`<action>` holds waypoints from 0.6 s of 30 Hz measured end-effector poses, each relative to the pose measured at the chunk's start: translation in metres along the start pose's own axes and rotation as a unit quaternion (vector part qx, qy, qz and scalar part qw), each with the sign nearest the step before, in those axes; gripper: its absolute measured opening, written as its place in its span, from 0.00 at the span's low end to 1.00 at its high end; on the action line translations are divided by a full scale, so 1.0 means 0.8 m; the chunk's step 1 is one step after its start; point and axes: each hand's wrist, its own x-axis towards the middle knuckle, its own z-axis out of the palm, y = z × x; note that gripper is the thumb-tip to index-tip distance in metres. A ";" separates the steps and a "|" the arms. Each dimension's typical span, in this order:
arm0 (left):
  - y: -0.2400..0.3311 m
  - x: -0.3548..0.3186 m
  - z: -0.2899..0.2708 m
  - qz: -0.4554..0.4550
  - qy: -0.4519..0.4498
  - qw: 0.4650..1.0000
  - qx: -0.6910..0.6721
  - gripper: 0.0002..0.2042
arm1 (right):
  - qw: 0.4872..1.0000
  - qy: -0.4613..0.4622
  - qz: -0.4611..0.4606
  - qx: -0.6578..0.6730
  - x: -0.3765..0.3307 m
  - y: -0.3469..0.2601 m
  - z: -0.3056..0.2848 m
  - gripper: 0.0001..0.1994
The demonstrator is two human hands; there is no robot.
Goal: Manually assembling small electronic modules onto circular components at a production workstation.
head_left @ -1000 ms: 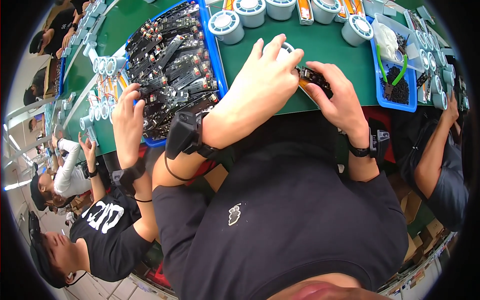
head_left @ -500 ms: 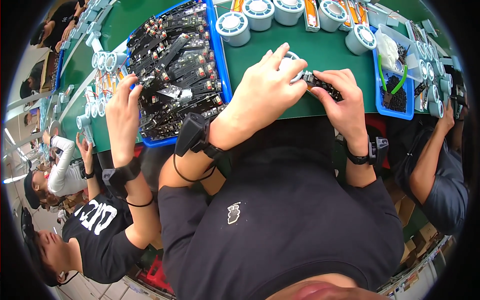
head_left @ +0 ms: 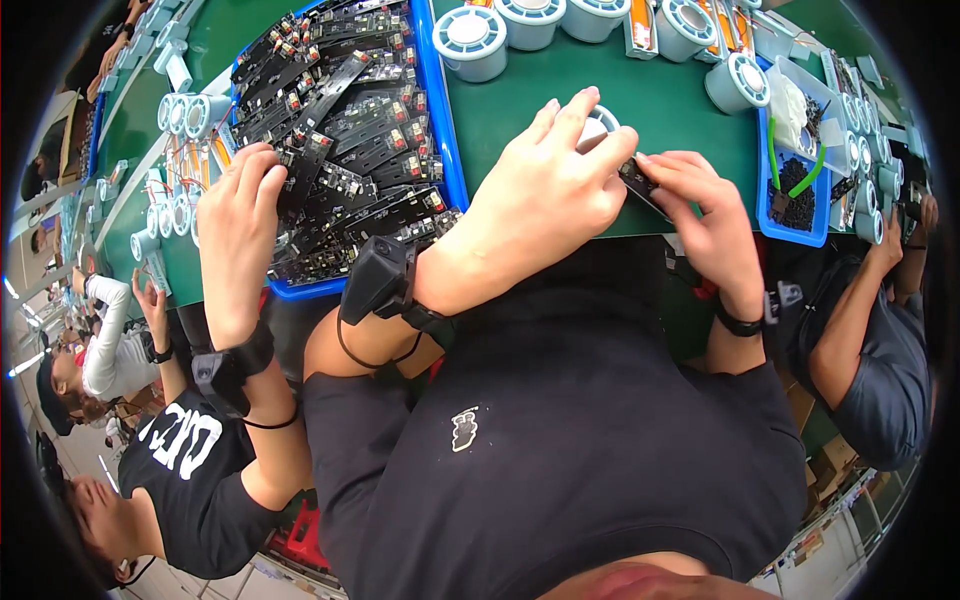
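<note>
My left hand [head_left: 560, 185] is closed around a light-blue round housing [head_left: 597, 128] with a white centre, most of it hidden behind my fingers. The right hand [head_left: 708, 210] pinches a narrow black circuit board [head_left: 640, 185] between thumb and fingers. That board slants down to the right, its upper end against the housing and my left fingers. Whether it sits inside the housing is hidden. Both hands are just above the near edge of the green table [head_left: 530, 100].
On the left a blue tray [head_left: 447, 110] is heaped with black circuit boards [head_left: 375, 130]; a co-worker's hand [head_left: 238, 215] is over it. Several light-blue housings [head_left: 470, 42] line the back. At right a blue bin [head_left: 800, 232] holds small black parts and green-handled cutters [head_left: 806, 176].
My right hand has shifted slightly right and down, its fingers straighter. The black circuit board now shows its plain edge and slants more steeply. The whole view has shifted a little.
</note>
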 end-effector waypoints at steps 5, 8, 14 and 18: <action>0.002 0.003 0.001 -0.008 0.009 1.000 -0.013 0.03 | 0.986 -0.022 0.071 0.151 0.001 0.020 -0.001 0.21; 0.002 0.006 0.000 -0.011 0.012 1.000 -0.004 0.03 | 0.985 -0.036 0.076 0.152 -0.007 0.026 -0.005 0.20; -0.004 0.000 0.003 -0.007 0.006 0.996 -0.086 0.04 | 0.974 -0.017 0.088 0.210 -0.008 0.029 0.003 0.17; 0.002 -0.001 -0.019 -0.002 -0.025 0.995 -0.096 0.04 | 0.964 0.023 0.041 0.260 -0.014 0.047 0.011 0.10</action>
